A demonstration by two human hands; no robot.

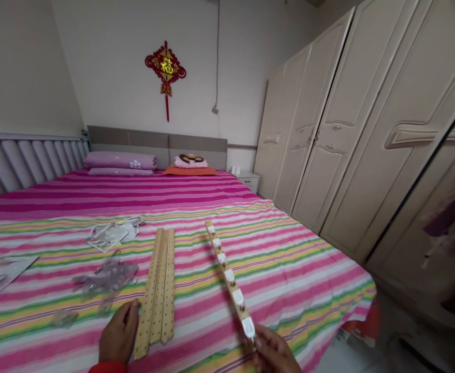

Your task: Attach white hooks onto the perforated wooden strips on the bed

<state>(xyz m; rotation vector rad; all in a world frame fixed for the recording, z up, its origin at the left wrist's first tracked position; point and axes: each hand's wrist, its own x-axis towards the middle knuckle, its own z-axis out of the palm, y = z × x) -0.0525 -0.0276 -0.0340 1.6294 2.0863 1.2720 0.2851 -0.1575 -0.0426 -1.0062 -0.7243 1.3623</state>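
Observation:
My right hand [274, 349] pinches the near end of a narrow wooden hook rail [232, 290], which carries several white tabs with small metal hooks along its length. The rail slants up and away to the left over the bedspread. My left hand [118, 331] rests on the bed with its fingers curled in and the thumb on top; no object shows in it. Its thumb is close against the left edge of several pale wooden strips [157, 290] with rows of small holes, lying side by side. I cannot tell whether it touches them.
Left of the strips lie crumpled clear plastic bags [113, 277], a small clear packet [64, 317], a pile of packets [113, 234] and a flat plastic sleeve [4, 277]. The striped bedspread [289, 269] covers the bed. A wardrobe [339, 129] stands at the right.

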